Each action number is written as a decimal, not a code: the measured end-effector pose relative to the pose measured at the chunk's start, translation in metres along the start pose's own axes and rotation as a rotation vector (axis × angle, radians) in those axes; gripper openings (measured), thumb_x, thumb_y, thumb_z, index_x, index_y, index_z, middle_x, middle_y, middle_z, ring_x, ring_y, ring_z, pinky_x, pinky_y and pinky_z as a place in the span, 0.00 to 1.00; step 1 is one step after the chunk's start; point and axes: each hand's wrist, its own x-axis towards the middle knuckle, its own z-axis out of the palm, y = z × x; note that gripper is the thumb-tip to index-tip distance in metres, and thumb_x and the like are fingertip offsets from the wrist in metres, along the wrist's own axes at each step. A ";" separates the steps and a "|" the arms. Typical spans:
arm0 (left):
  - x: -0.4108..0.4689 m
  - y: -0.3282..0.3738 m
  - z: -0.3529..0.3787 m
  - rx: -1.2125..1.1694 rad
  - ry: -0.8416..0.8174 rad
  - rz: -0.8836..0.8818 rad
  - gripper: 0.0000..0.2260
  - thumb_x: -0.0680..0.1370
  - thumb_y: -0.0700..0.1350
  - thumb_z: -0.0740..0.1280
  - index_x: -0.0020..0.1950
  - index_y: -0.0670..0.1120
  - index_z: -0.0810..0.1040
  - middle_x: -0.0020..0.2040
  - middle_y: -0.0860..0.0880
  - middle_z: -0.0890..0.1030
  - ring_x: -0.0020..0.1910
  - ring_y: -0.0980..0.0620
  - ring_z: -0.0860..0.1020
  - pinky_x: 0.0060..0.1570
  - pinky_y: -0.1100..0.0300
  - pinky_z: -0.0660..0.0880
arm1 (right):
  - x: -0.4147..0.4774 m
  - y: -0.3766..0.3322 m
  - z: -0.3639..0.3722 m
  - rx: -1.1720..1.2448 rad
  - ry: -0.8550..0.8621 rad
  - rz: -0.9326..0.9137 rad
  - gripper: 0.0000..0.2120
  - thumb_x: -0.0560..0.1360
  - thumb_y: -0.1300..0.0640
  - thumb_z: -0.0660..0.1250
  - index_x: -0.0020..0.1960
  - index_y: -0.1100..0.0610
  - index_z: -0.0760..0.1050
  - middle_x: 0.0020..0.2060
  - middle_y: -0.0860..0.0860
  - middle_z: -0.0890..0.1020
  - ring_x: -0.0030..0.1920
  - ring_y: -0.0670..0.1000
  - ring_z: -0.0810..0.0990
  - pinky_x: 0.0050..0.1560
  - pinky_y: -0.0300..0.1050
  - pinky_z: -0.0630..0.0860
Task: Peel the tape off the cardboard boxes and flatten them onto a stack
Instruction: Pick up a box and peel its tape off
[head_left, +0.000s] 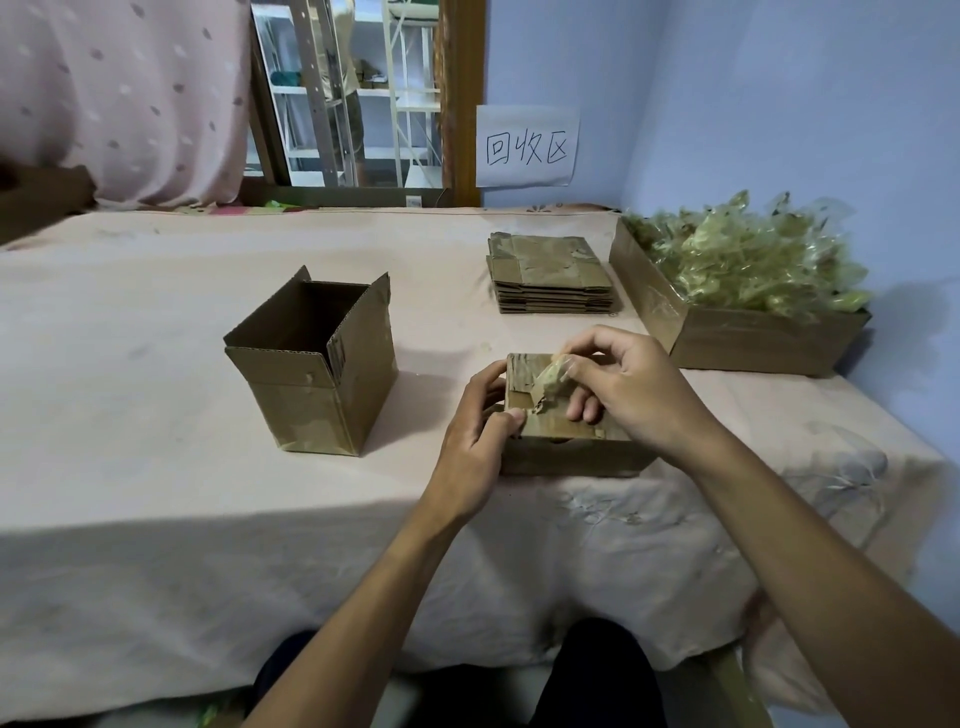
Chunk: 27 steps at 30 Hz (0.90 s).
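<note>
A small taped cardboard box (566, 447) lies on the table near its front edge. My left hand (480, 426) grips the box's left side, thumb on its top. My right hand (623, 384) pinches a strip of clear tape (550, 382) that is lifted partly off the box's top. An open upright cardboard box (311, 364) stands to the left with its flaps up. A stack of flattened boxes (550, 275) lies further back on the table.
A shallow cardboard tray (727, 332) heaped with crumpled used tape (748, 254) sits at the right, by the blue wall. A pink cloth (156, 415) covers the table. A paper sign (527, 145) hangs on the wall behind.
</note>
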 end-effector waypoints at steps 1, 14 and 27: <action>0.000 0.000 0.001 0.000 0.000 0.000 0.28 0.74 0.56 0.62 0.74 0.52 0.70 0.66 0.48 0.78 0.61 0.58 0.78 0.60 0.61 0.75 | -0.002 0.000 0.000 0.002 0.008 -0.002 0.06 0.81 0.62 0.68 0.47 0.54 0.80 0.34 0.58 0.84 0.31 0.60 0.82 0.33 0.48 0.76; 0.000 0.005 0.000 0.030 0.041 -0.027 0.25 0.74 0.58 0.73 0.70 0.59 0.73 0.64 0.54 0.81 0.65 0.51 0.80 0.66 0.43 0.76 | -0.001 -0.014 0.013 -0.213 0.068 -0.056 0.03 0.79 0.52 0.72 0.47 0.45 0.83 0.38 0.45 0.85 0.25 0.51 0.82 0.29 0.45 0.75; 0.002 0.005 0.014 -0.006 0.102 -0.001 0.19 0.78 0.47 0.64 0.69 0.54 0.73 0.61 0.53 0.81 0.60 0.55 0.79 0.59 0.60 0.76 | 0.001 -0.004 0.009 -0.127 0.117 -0.029 0.08 0.82 0.56 0.67 0.44 0.50 0.77 0.29 0.54 0.83 0.25 0.57 0.81 0.27 0.40 0.70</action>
